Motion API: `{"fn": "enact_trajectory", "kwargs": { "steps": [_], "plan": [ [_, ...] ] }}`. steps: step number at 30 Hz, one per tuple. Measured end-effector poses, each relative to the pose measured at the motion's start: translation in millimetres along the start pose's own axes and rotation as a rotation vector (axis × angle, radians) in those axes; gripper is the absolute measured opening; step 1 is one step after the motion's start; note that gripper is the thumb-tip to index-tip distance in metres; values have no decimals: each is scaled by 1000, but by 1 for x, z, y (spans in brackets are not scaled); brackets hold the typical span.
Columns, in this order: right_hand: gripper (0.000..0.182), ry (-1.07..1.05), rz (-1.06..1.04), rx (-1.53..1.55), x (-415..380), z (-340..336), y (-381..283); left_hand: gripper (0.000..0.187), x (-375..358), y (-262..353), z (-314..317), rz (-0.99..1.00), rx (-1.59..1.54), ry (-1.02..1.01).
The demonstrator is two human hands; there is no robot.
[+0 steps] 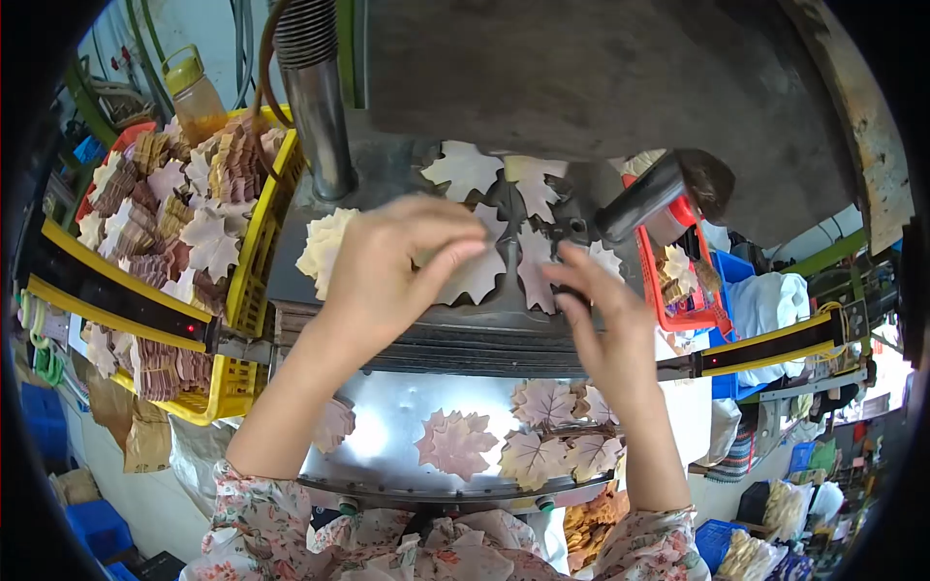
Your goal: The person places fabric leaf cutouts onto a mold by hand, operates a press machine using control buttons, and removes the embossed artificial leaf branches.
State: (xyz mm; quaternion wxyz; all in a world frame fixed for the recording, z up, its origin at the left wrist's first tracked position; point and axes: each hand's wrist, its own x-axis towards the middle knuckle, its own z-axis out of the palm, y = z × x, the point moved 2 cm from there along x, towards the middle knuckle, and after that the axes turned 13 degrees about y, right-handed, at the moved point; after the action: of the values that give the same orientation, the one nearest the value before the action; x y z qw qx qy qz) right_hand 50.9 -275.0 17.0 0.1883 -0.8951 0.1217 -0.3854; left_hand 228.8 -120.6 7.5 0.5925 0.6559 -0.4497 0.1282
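Observation:
My left hand [392, 257] is over the left part of a dark press bed [417, 334], its fingers curled and the thumb close to the index finger. Whatever they pinch, if anything, is hidden. Beside its fingertips lie pale maple-leaf cutouts [477, 274]. My right hand [610, 315] reaches in from the right with thumb and fingers apart, at the edge of a narrow pinkish leaf cutout [535, 266]. Further back on the bed lie two more leaf cutouts [463, 171]. A stack of cream leaves [325, 247] is partly behind my left hand.
A heavy press plate [601, 77] hangs above the bed, with a steel column [325, 126] at left. Leaf stacks [455, 445] sit on the shiny front tray [387, 397]. A yellow crate [254, 261] of leaves stands left, a red basket [693, 320] right.

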Motion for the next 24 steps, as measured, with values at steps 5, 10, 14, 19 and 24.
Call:
{"fn": "enact_trajectory", "kwargs": {
  "steps": [5, 10, 14, 19, 24],
  "plan": [
    [42, -35, -59, 3, -12, 5, 2, 13, -18, -3, 14, -57, 61, -27],
    [42, -5, -46, 9, -11, -1, -1, 16, -12, 5, 3, -166, -19, 86],
    [38, 63, 110, 242, 3, -5, 0, 27, 18, 26, -3, -812, -1065, 185],
    [30, 75, 241, 413, 68, 17, -7, 29, 43, 30, 0, -1052, -1764, -45],
    [22, -10, -346, -295, 88, 71, 13, 23, 47, 24, -6, -863, -1442, -20]
  ]
}}
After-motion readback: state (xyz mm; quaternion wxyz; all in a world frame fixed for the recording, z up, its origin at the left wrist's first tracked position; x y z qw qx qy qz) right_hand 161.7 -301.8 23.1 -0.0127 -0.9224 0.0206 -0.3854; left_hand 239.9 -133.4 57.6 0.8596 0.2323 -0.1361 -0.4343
